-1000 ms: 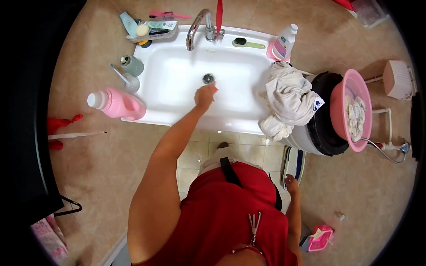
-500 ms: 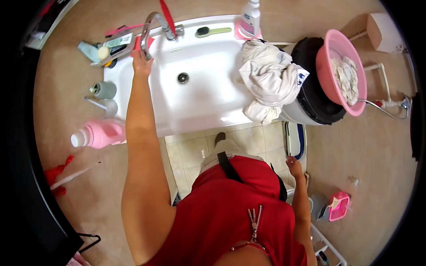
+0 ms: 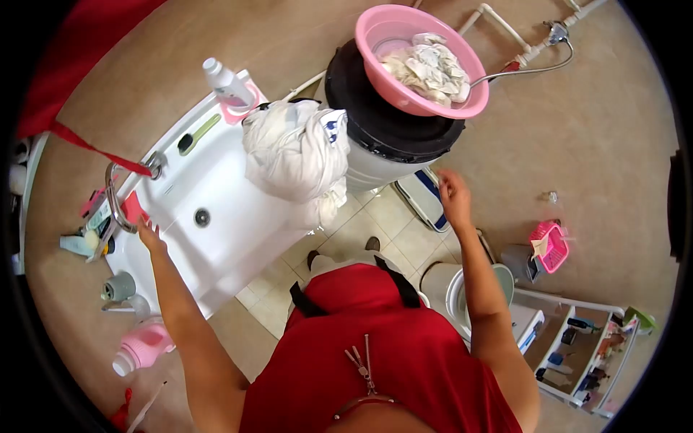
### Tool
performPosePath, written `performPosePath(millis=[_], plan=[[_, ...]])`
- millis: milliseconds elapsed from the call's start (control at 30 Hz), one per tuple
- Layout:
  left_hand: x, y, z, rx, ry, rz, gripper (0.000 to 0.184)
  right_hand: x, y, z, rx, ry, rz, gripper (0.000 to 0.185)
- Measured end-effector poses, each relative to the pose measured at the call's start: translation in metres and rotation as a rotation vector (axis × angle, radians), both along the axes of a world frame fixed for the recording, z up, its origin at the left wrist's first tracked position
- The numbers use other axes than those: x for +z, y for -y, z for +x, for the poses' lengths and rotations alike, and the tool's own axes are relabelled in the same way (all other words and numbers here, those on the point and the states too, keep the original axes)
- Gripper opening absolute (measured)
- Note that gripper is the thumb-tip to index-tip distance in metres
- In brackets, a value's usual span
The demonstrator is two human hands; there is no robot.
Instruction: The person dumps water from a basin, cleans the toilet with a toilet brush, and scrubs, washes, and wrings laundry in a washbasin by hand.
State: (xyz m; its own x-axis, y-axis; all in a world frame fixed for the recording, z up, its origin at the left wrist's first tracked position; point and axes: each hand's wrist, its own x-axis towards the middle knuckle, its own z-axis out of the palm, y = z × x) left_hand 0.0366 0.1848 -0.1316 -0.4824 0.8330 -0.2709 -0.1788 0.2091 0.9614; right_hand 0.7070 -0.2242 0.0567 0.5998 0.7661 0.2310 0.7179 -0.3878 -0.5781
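Note:
My left hand [image 3: 150,237] is over the left end of the white sink [image 3: 238,209], its fingers apart and nothing seen in them. Just beyond its fingertips lies a red cloth or sponge [image 3: 132,207], beside the curved metal faucet [image 3: 115,198]. My right hand [image 3: 454,195] is in the air at the right, loosely curled with nothing visible in it, in front of the lidded barrel [image 3: 361,162]. A bunched wet white garment [image 3: 292,151] hangs over the sink's right end. On the barrel's black lid, a pink basin [image 3: 375,54] holds white cloths [image 3: 431,71].
A green-handled brush [image 3: 200,135] and a white spray bottle [image 3: 227,83] stand along the sink's back ledge. Left of the sink are a pink detergent bottle [image 3: 144,346] and a grey-green bottle [image 3: 119,287]. A white bucket [image 3: 451,292] and shelf rack [image 3: 567,339] are at right.
My view has turned to the right. My left hand has drawn back a little from the faucet and red piece. My right hand has risen and reached forward toward the barrel.

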Motion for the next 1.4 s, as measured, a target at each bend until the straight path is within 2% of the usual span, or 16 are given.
performPosePath(millis=[67, 133, 200, 333, 400, 500, 600, 700, 800, 900, 1000, 1167, 1200, 1267, 1333, 1400], plan=[[0.012, 0.019, 0.02, -0.074, -0.178, -0.126, 0.05, 0.013, -0.028, 0.028, 0.056, 0.168, 0.184, 0.021], [-0.011, 0.033, 0.019, -0.116, -0.203, -0.2, 0.046, 0.039, -0.061, 0.049, 0.018, 0.164, 0.214, 0.023], [-0.012, 0.057, 0.039, -0.125, -0.246, -0.238, 0.043, 0.053, -0.096, 0.081, 0.012, 0.324, 0.184, 0.028], [0.008, 0.119, 0.088, -0.109, -0.268, -0.209, 0.04, 0.023, -0.172, 0.164, 0.014, 0.311, 0.04, 0.037], [0.025, 0.153, 0.114, -0.059, -0.276, -0.215, 0.038, -0.001, -0.211, 0.196, 0.08, 0.369, -0.055, 0.041], [0.054, 0.199, 0.151, 0.021, -0.315, -0.233, 0.035, -0.007, -0.256, 0.195, 0.448, 0.359, 0.015, 0.05], [0.09, 0.236, 0.193, 0.097, -0.374, -0.218, 0.032, -0.039, -0.291, 0.201, 0.721, 0.308, -0.262, 0.065], [0.129, 0.259, 0.237, 0.111, -0.432, -0.178, 0.032, -0.052, -0.304, 0.208, 0.619, 0.443, -0.557, 0.072], [0.177, 0.261, 0.304, 0.074, -0.475, -0.085, 0.031, -0.076, -0.322, 0.226, 0.619, 0.406, -0.686, 0.073], [0.206, 0.251, 0.367, -0.058, -0.586, 0.129, 0.03, -0.033, -0.33, 0.223, 0.644, 0.436, -0.751, 0.07], [0.258, 0.233, 0.461, -0.29, -0.757, 0.282, 0.03, -0.008, -0.343, 0.235, 0.618, 0.068, -0.621, 0.067], [0.282, 0.192, 0.603, -0.673, -0.573, 0.383, 0.036, 0.058, -0.341, 0.261, 0.405, -0.57, -0.003, 0.067], [0.281, 0.182, 0.631, -0.745, -0.553, 0.402, 0.039, 0.081, -0.339, 0.263, 0.385, -0.698, 0.092, 0.066], [0.256, 0.157, 0.681, -0.792, -0.492, 0.395, 0.046, 0.125, -0.335, 0.268, 0.489, -0.827, 0.257, 0.045], [0.222, 0.136, 0.727, -0.809, -0.503, 0.27, 0.055, 0.173, -0.327, 0.268, 0.585, -1.106, 0.404, 0.038], [0.201, 0.119, 0.761, -0.854, -0.513, 0.415, 0.057, 0.217, -0.316, 0.268, 0.602, -1.171, 0.539, 0.037]])
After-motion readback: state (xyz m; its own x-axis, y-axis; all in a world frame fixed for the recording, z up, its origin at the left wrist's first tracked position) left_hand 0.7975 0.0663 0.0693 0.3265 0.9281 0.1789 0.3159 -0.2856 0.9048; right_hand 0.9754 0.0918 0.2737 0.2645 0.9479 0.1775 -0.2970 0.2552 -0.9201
